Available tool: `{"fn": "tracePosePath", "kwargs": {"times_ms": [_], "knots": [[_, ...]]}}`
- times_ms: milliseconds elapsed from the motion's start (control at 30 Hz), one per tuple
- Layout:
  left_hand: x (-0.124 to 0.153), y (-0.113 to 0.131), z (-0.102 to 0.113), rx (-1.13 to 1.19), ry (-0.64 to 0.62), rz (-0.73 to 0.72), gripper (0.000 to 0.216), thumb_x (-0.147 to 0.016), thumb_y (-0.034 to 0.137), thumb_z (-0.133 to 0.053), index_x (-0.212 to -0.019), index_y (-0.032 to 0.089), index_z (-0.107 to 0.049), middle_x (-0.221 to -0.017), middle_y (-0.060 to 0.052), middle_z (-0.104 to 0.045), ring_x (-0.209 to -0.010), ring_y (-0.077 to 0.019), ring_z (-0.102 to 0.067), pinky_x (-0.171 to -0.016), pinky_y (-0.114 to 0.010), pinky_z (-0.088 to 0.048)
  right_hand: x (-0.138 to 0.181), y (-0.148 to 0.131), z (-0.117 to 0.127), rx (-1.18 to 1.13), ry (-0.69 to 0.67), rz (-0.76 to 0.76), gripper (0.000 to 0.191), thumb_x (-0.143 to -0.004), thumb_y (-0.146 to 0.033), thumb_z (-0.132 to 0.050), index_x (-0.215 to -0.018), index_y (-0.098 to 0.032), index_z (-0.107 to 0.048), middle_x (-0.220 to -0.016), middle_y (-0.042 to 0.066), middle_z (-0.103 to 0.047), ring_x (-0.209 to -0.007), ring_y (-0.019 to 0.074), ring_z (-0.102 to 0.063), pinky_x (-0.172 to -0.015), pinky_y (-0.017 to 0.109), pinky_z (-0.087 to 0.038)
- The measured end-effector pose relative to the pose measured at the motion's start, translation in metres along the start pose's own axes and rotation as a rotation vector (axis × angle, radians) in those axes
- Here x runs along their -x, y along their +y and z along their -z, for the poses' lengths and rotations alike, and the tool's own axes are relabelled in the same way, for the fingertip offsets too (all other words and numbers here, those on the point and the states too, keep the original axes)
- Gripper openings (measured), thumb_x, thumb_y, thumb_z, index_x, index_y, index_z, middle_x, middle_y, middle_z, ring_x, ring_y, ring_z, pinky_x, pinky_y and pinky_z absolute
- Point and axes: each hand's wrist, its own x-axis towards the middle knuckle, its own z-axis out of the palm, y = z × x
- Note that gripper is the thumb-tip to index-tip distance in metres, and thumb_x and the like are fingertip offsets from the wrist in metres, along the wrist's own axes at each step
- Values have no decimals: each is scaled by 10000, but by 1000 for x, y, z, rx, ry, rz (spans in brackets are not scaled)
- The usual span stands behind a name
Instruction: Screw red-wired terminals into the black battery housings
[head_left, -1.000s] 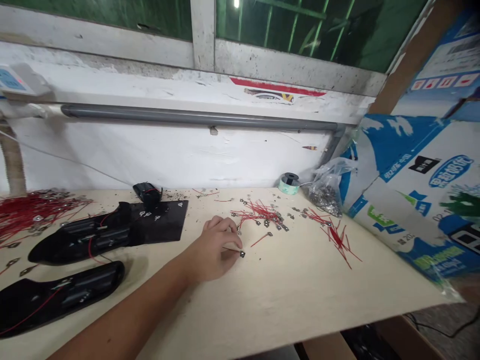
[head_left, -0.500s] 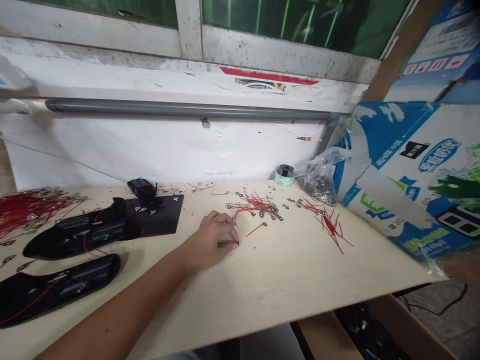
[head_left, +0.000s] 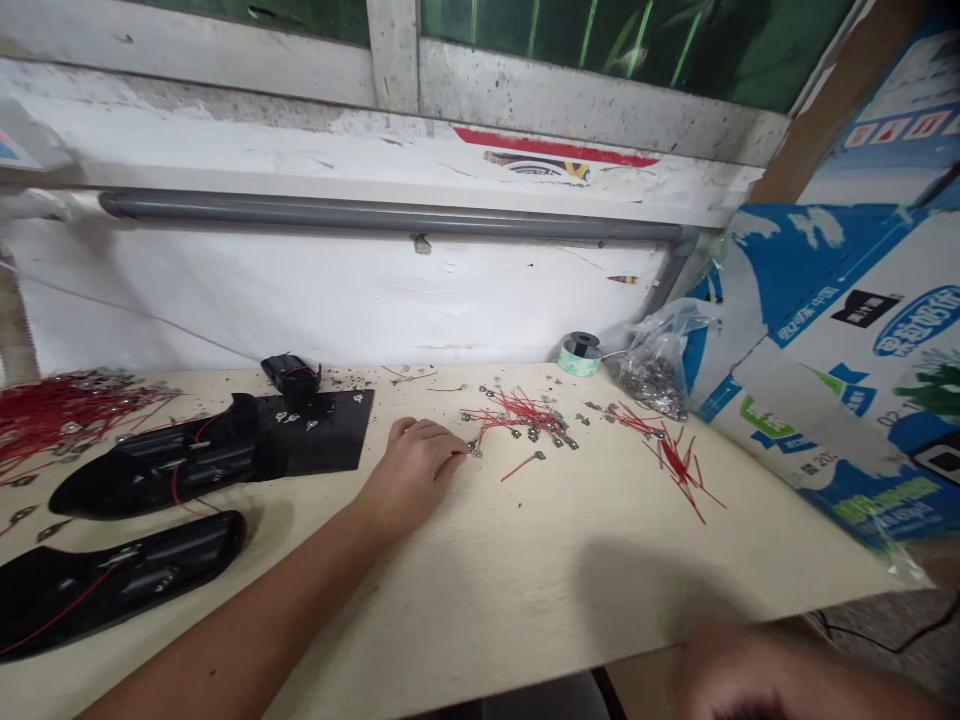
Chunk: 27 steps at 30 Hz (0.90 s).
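Left hand [head_left: 412,472] half-curled on the pale wooden board [head_left: 570,570], fingertips at a red-wired metal terminal [head_left: 475,451], hold unclear; more red-wired terminals [head_left: 517,420] lie just beyond; blurred right hand [head_left: 780,680] near the board's front edge, its state impossible to tell

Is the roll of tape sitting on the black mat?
No, the roll of tape stands at the back of the bench beside a clear plastic bag, well to the right of the black mat.

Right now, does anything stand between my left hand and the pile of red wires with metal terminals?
Nothing visible does: the left hand lies on the pale board, its fingertips right at the near edge of the red wires with metal terminals.
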Motion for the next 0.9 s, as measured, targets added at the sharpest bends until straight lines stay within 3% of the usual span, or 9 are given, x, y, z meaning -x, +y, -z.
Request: {"fn": "tracePosePath", "kwargs": {"times_ms": [67,100,200,267,333,467,700,833,900], "knots": [[0,-4,-1,-30,22,1,240,-922,169,-476,-863,227,-701,-882,-36,-751,-883,-220,-653,-886,-449,-369,-29,-14,25,-27,123,120,197,-894,-473,-613,-932,-296,-691,-940,72,-681,-927,213,-652,-773,341,-490],[0,-6,-1,-41,28,3,239,-915,161,-482,-859,227,-705,-878,-35,-753,-881,-221,-656,-891,-453,-366,-48,-22,38,-36,266,260,203,-906,-439,-597,-890,-260,-689,-894,68,-685,-880,220,-648,-785,353,-483],[0,-10,-1,-60,52,8,213,-897,152,-511,-866,231,-706,-881,-30,-759,-885,-221,-667,-904,-459,-360,-114,-45,65,82,518,497,142,-898,-330,-595,-902,-227,-692,-842,47,-691,-771,214,-620,-710,339,-466],[0,-10,0,-66,68,23,189,-890,155,-532,-907,236,-703,-896,-28,-761,-886,-222,-671,-907,-459,-365,-151,-54,70,204,611,546,137,-880,-263,-606,-964,-230,-709,-908,48,-711,-786,217,-626,-718,343,-462],[0,-10,0,-58,78,48,195,-882,146,-548,-977,238,-691,-900,-25,-762,-878,-220,-676,-912,-461,-371,-173,-59,64,261,698,591,185,-891,-229,-590,-1037,-235,-703,-1052,63,-710,-939,240,-631,-809,369,-466],[0,-8,0,31,89,57,307,-880,119,-560,-1146,257,-624,-893,-9,-763,-872,-214,-677,-925,-461,-391,-178,-59,43,309,733,694,234,-931,-274,-572,-1138,-253,-679,-1153,73,-677,-1061,248,-612,-898,384,-463],[0,1,-2,150,56,99,403,-908,156,-544,-1290,273,-496,-938,8,-740,-918,-193,-669,-918,-399,-453,-174,-55,38,463,713,736,240,-988,-268,-488,-918,-221,-713,-917,66,-679,-849,211,-619,-734,316,-460],[-10,9,34,-28,-124,108,521,-899,231,-544,-1403,247,-412,-1200,-71,-676,-1131,-251,-589,-968,-428,-436,-177,-48,43,454,752,718,202,-967,-229,-505,-890,-206,-689,-899,53,-680,-845,200,-620,-723,304,-456],[-6,8,67,-146,-278,127,483,-839,319,-618,-1308,236,-534,-1322,-90,-605,-1230,-297,-521,-1009,-445,-411,-178,-43,45,450,760,689,185,-962,-228,-506,-933,-212,-689,-922,43,-689,-853,199,-627,-726,305,-461]]}}
